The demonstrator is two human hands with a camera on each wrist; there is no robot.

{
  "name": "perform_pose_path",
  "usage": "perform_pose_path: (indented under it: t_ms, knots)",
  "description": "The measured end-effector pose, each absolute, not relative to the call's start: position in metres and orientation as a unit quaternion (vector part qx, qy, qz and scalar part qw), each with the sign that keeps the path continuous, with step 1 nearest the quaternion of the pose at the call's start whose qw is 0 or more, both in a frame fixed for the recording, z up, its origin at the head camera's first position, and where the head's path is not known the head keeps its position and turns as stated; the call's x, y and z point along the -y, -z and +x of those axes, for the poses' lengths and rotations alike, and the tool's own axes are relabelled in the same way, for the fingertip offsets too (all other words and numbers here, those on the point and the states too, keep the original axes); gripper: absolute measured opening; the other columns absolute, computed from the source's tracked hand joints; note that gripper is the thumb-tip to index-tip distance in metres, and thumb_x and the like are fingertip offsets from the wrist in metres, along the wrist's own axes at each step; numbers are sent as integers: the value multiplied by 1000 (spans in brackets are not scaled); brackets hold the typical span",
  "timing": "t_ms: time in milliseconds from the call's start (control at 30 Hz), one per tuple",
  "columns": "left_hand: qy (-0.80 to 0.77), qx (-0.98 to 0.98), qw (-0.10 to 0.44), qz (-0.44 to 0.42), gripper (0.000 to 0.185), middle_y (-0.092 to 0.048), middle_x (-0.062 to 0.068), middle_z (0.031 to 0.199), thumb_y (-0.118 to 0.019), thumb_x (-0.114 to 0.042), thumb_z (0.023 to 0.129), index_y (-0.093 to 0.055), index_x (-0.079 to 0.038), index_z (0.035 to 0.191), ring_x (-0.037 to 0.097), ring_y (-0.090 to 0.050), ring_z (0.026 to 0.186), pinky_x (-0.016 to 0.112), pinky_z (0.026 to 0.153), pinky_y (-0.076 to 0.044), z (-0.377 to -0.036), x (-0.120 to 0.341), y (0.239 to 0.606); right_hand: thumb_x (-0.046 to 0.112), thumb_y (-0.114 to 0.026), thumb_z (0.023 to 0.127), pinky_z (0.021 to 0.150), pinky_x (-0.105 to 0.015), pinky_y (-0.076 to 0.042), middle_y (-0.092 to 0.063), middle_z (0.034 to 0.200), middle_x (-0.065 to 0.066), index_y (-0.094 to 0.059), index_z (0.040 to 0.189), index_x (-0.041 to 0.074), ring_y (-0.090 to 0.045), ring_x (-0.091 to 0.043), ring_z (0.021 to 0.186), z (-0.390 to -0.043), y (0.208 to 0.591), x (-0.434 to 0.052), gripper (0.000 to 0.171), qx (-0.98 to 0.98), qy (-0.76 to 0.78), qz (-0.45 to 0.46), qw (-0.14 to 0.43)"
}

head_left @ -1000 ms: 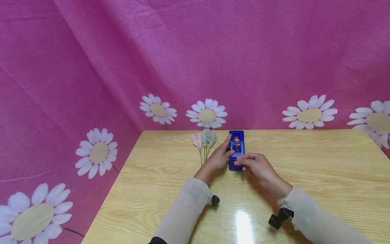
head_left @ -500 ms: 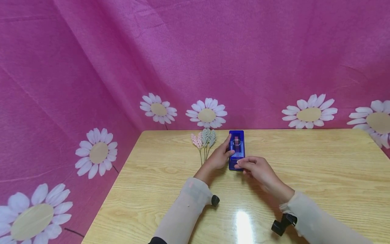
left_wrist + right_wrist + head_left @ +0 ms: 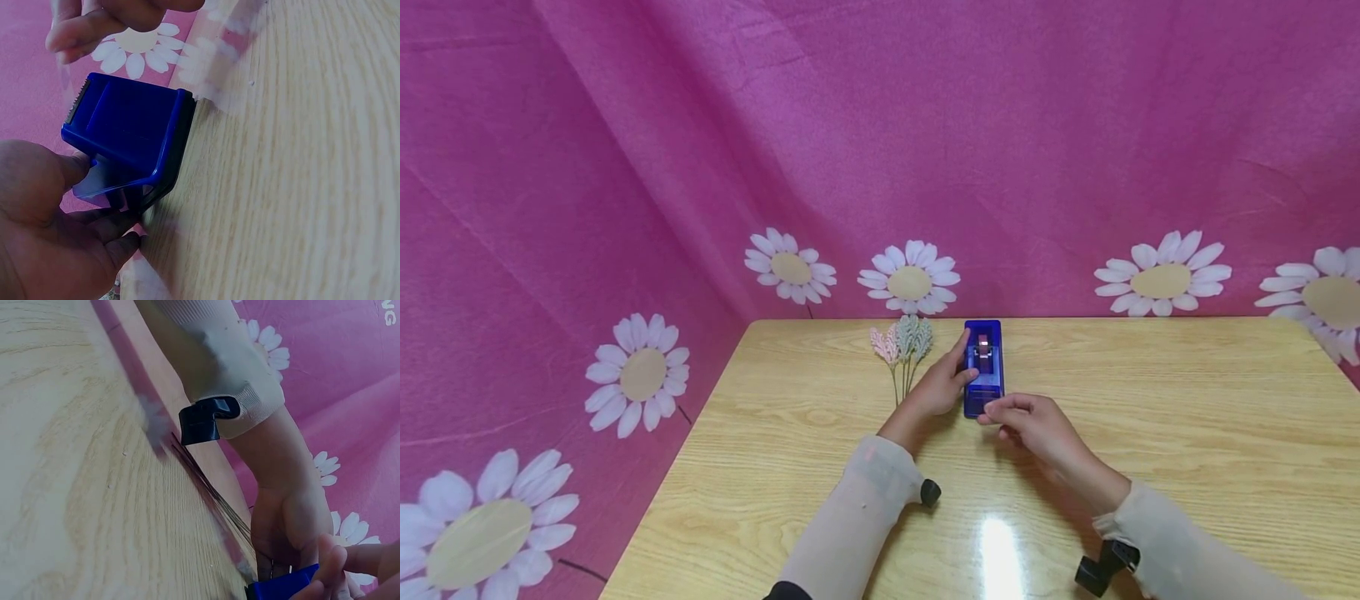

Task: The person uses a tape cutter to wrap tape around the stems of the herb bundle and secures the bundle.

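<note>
A blue tape dispenser (image 3: 983,371) stands on the table with its roll of tape (image 3: 983,343) in the middle. My left hand (image 3: 938,387) grips it from the left side, thumb on the near face and fingers around the far side. The serrated cutter (image 3: 77,100) shows at its top edge in the left wrist view. Just off the dispenser's near end, my right hand (image 3: 1033,423) pinches the end of the clear tape (image 3: 65,81) between thumb and forefinger. A thin see-through strip runs from those fingertips toward the cutter.
Left of the dispenser lie several crocheted flower sprigs (image 3: 904,340), pink and grey-green, with thin stems partly behind the left wrist. The wooden table (image 3: 1150,400) ends at the back against a pink cloth (image 3: 1037,167) printed with daisies.
My right hand has drawn back from the dispenser's middle past its near end, toward me and slightly right, pulling tape out. My left hand and the dispenser have stayed in place.
</note>
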State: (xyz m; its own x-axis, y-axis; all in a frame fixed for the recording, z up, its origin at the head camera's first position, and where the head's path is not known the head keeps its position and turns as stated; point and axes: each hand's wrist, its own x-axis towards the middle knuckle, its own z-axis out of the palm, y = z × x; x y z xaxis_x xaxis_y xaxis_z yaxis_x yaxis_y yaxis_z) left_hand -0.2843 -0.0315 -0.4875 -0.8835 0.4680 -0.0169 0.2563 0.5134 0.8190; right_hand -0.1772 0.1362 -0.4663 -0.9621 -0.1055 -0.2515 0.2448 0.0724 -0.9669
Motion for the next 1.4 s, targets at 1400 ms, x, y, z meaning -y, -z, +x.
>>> perform_pose_path:
  t_ms: [1400]
  knots:
    - [-451,-861,121,201,68,-41,13,162,-48,-20,110,-12,-27,167,24,-41,147,41,123,-29,-283,30,487,11,-65,101,63,-21,-52,-79,94,-6,-69,106,-5,-62,-7,68,-150,470,-132,18,-707,693,26,137]
